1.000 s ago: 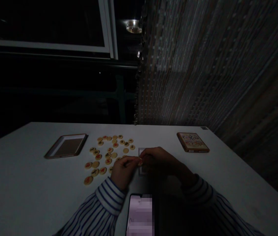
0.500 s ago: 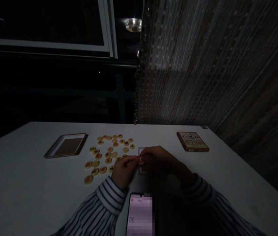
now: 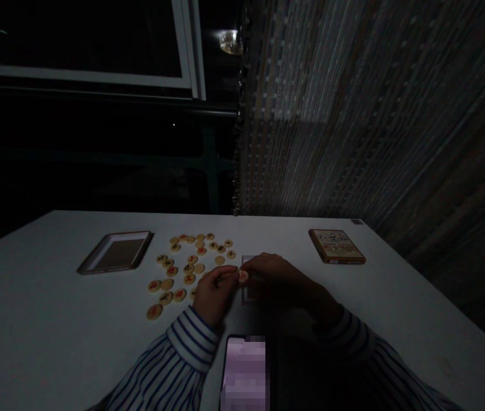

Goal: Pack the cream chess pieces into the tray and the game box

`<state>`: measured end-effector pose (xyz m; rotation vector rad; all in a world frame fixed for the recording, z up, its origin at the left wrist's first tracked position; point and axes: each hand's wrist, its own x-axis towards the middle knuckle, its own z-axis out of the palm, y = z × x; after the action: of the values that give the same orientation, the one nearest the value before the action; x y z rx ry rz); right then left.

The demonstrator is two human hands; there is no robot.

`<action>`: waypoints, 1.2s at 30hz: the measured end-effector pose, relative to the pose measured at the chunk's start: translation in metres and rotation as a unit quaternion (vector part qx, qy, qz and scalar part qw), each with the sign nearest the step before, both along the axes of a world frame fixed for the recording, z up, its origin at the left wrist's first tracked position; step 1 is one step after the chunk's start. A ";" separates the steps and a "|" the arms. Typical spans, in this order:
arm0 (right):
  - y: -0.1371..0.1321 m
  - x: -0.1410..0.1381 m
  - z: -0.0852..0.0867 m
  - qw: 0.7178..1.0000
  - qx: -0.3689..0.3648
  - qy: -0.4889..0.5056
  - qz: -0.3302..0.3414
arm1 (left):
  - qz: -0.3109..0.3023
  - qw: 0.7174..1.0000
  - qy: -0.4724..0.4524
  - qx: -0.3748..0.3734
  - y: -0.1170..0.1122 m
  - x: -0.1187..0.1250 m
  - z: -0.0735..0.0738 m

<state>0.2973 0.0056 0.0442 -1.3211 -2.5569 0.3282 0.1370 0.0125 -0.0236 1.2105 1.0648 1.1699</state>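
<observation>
A round wooden xiangqi piece (image 3: 243,276) with a red character is held up between both hands, its marked face towards me. My left hand (image 3: 216,292) pinches its left side, fingers closed. My right hand (image 3: 279,279) reaches over from the right, its fingertips closed at the piece's upper edge; its lower fingers are in shadow. Under the right hand lies a grey-edged rectangular thing (image 3: 244,301), mostly covered. Left of my hands, several loose xiangqi pieces (image 3: 179,295) lie scattered on the white table (image 3: 66,325), some showing red or black characters, others blank.
An open shallow box part (image 3: 116,254) lies at the left. At the right rests a flat box with a printed lid (image 3: 336,246). A lit phone (image 3: 245,371) is at the near edge. Behind the table hang a string curtain (image 3: 311,142) and a dark window.
The piece between my fingers has turned, so its red character now faces me more fully. My hands have shifted only slightly; the scattered pieces lie where they were.
</observation>
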 end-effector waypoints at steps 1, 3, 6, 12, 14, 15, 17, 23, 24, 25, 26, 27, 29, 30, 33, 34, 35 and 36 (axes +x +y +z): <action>0.000 0.000 -0.001 1.000 0.009 -0.011 0.002 | 0.000 1.000 -0.001 0.000 0.000 0.000 0.000; 0.001 -0.001 -0.001 0.999 0.015 -0.033 -0.001 | 0.000 1.000 0.005 0.001 -0.001 0.001 0.002; 0.000 -0.001 0.001 0.998 0.020 -0.059 -0.007 | 0.001 1.000 0.003 -0.003 -0.002 0.002 0.004; -0.001 -0.001 -0.003 0.996 0.047 -0.073 -0.007 | -0.003 1.000 -0.012 -0.011 -0.002 0.003 0.004; 0.000 0.000 -0.004 0.996 0.051 -0.077 -0.004 | -0.001 1.000 -0.010 -0.011 -0.003 0.003 0.005; 0.000 0.000 -0.005 0.996 0.051 -0.079 -0.002 | -0.004 1.000 -0.011 -0.012 -0.003 0.003 0.006; 0.000 0.000 -0.003 0.995 0.051 -0.080 0.000 | -0.009 1.000 -0.018 -0.018 -0.003 0.003 0.007; -0.003 -0.002 0.001 0.993 0.054 -0.099 -0.019 | 0.014 1.000 0.019 0.008 -0.003 0.003 0.009; -0.003 -0.001 0.001 0.993 0.054 -0.100 -0.021 | 0.021 0.999 0.039 0.017 -0.003 0.003 0.009; -0.002 0.000 0.000 0.993 0.053 -0.100 -0.022 | 0.029 0.997 0.061 0.025 -0.003 0.002 0.010; -0.002 0.000 -0.001 0.993 0.050 -0.103 -0.023 | 0.035 0.995 0.085 0.033 -0.004 0.002 0.010; -0.001 0.001 -0.002 0.993 0.046 -0.109 -0.024 | 0.040 0.993 0.106 0.041 -0.004 0.002 0.010; 0.001 0.003 -0.004 0.991 0.038 -0.129 -0.025 | 0.045 0.987 0.140 0.064 -0.004 0.001 0.008; 0.001 0.004 -0.004 0.989 0.032 -0.141 -0.024 | 0.044 0.984 0.151 0.078 -0.004 0.001 0.006; 0.002 0.004 -0.006 0.986 0.021 -0.166 -0.023 | 0.030 0.978 0.175 0.108 -0.002 0.000 -0.002; 0.003 0.004 -0.006 0.985 0.017 -0.171 -0.023 | 0.022 0.976 0.183 0.116 -0.001 0.000 -0.005; 0.003 0.003 -0.006 0.984 0.012 -0.175 -0.023 | 0.012 0.974 0.192 0.122 -0.001 -0.001 -0.007; 0.003 0.003 -0.007 0.984 0.007 -0.179 -0.023 | 0.003 0.972 0.200 0.126 -0.001 -0.001 -0.008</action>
<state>0.3004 0.0087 0.0373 -1.5524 -2.8012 0.0652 0.1362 0.0119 -0.0319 1.6936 1.2400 1.1150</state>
